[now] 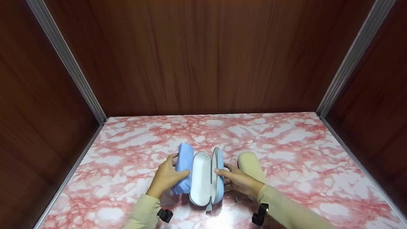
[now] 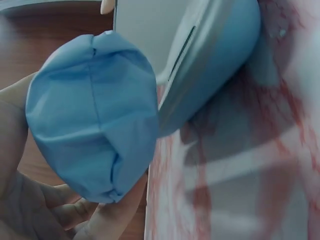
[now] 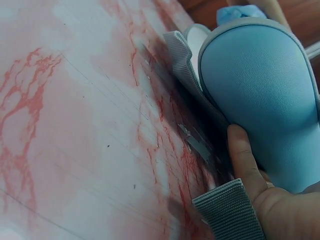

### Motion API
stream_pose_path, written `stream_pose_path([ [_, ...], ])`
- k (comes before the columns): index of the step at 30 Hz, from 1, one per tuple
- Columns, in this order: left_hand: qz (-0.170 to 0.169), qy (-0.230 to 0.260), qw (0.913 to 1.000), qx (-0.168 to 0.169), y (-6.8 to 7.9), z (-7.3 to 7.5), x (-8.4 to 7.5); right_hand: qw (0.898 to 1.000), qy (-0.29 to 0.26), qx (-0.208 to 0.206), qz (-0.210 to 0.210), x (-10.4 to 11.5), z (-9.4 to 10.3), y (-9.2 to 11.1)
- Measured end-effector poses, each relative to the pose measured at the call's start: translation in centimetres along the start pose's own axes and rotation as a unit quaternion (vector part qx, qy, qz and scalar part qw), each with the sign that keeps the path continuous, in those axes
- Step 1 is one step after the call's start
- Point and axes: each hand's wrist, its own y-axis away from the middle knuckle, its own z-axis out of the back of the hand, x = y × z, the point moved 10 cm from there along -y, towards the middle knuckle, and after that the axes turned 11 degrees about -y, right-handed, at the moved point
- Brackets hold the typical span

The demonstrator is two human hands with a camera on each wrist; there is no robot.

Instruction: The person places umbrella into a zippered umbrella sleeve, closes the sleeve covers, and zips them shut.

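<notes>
My left hand (image 1: 167, 176) grips a blue cloth bundle (image 1: 184, 168), long and rounded, just left of a light blue glasses case. In the left wrist view the bundle's gathered, seamed end (image 2: 95, 115) faces the camera; what lies inside the cloth is hidden. The glasses case (image 1: 201, 179) stands open on the table with its pale lining showing and its lid (image 1: 220, 187) raised on the right. My right hand (image 1: 240, 180) holds that lid, thumb on the inner side and fingers behind it. The lid's smooth blue outside (image 3: 260, 90) fills much of the right wrist view.
A beige case (image 1: 251, 163) lies just right of my right hand, partly behind the forearm. A grey strap tab (image 1: 209, 208) sticks out at the blue case's near end. Dark wood panels (image 1: 203, 57) enclose the back and sides of the red-and-white marbled table (image 1: 286, 136).
</notes>
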Motion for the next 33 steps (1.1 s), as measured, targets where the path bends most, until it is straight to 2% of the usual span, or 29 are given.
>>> stream_pose_path([
  [16, -0.07, -0.001, 0.997, 0.033, 0.0, -2.4, -3.9, 1.0, -0.007, 0.004, -0.003, 0.0, -0.1, 0.0],
  [22, -0.07, 0.011, 0.9962, 0.05, 0.0, -3.4, -4.3, 1.0, -0.011, 0.002, 0.002, -0.1, -0.1, -0.1],
  [33, -0.082, -0.022, 0.9956, 0.04, 0.2, -4.3, -4.6, 1.0, -0.02, 0.008, 0.002, 0.0, -0.2, -0.1],
])
